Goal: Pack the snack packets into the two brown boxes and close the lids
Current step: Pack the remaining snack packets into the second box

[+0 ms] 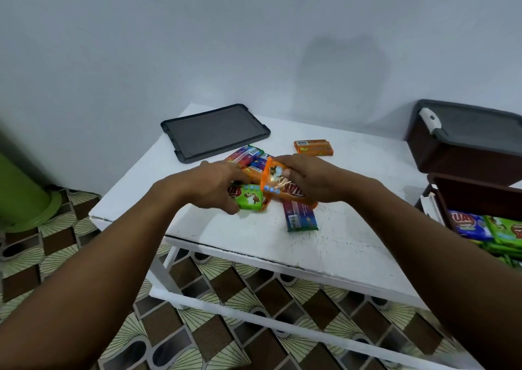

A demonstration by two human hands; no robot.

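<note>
Snack packets (248, 157) in bright foil lie heaped midway across the white table (339, 245). Your right hand (313, 181) curls round an orange packet (282, 186), tilted clear of the tabletop; your left hand (214, 186) grips a green packet (250, 197) lying flat. Open brown plastic box (463, 191), part filled, waits to the right, nearer your right hand, nothing between. Farther back: flat dark grey lid (214, 131), and the lidded second brown box (457, 157).

Words seen | blue packet (469, 224) in the open brown box (480, 184): big letters, look like "UAT" to me | orange packet (285, 190): red letters, too blurry for me | green packet (251, 198): letters half hidden, can't read | purple packet (300, 214) on the counter (339, 242): white barcode, numbers too small to read
</note>
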